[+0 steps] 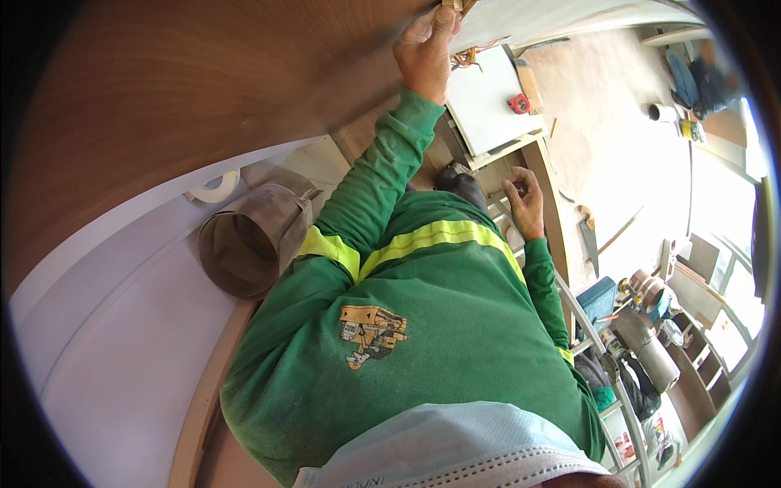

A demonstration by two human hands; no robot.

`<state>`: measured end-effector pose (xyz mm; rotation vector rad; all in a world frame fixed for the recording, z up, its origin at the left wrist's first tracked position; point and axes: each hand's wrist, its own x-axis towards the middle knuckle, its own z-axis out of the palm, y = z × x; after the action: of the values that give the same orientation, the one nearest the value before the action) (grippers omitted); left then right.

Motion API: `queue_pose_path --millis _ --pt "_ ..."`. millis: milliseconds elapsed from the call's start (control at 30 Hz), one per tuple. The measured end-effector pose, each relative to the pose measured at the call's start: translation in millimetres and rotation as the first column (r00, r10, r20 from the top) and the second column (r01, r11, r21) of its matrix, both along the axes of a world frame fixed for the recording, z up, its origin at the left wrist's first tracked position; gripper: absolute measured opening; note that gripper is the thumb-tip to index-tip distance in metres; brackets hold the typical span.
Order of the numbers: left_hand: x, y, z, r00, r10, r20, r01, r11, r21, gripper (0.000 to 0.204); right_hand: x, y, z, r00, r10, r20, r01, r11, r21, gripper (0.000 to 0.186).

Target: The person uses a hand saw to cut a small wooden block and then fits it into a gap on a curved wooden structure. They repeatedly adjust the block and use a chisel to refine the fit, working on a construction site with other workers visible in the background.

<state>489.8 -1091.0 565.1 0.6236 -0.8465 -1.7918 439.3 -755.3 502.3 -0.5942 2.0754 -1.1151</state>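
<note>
My left hand (427,50) is raised at the edge of a large brown wood-grain panel (203,73). Its fingers are closed on a small yellowish wooden piece (452,4), which the top of the view partly cuts off. Lower down, my right hand (525,201) hangs beside a metal ladder (598,342), near a wooden edge. The fingers of that hand are loosely curled, with a gap to the thumb, and nothing shows between them.
A white-topped surface (488,102) bears a red tape measure (519,103) and bundled wires (467,57). On the floor lies a handsaw (588,240). A brown cylindrical bag (252,240) and a tape roll (215,187) are at left. Another person (704,81) is far right.
</note>
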Motion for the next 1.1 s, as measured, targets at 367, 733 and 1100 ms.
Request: queue_pose_path --millis 367,733,1100 --pt "2 -2 9 1.0 0.012 -0.013 -0.012 1.0 0.025 0.04 2 -8 -1 1.0 0.005 -0.025 -0.006 1.0 -0.025 0.039" --pt "22 -4 21 0.99 0.025 0.141 -0.022 1.0 -0.021 0.047 3 0 2 0.999 0.045 -0.01 -0.044 0.997 0.064 0.038" --pt "33 -11 33 0.962 -0.079 0.261 0.096 0.994 -0.05 0.062 18 -22 8 0.994 0.112 -0.005 -0.111 0.991 0.073 0.039"
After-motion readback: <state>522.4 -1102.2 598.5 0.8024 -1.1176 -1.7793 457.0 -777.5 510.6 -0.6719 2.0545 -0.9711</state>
